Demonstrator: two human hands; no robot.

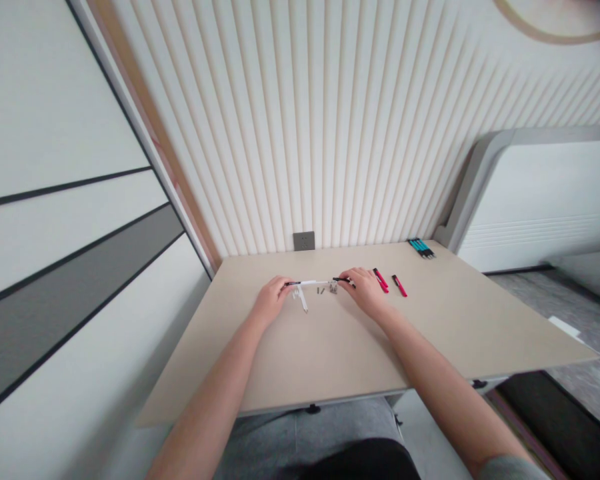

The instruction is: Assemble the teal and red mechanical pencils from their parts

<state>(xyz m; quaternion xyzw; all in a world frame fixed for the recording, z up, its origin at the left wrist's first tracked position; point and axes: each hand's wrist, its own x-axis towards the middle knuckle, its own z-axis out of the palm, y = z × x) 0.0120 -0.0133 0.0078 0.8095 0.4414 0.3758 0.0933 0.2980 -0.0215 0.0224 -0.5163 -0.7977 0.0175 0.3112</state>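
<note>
My left hand is closed on the black end of a thin pen piece, above the beige table. A white refill runs from that end towards the right. My right hand pinches a black pen part at the refill's other side; whether the two touch is too small to tell. Between my hands lie white pen parts, two small dark pieces and a little pile of metallic bits.
Red-and-black pens lie right of my right hand, one partly behind it. Several teal-and-black pens are at the table's back right corner. A ribbed wall with a grey socket borders the back edge. A white cabinet stands at the left.
</note>
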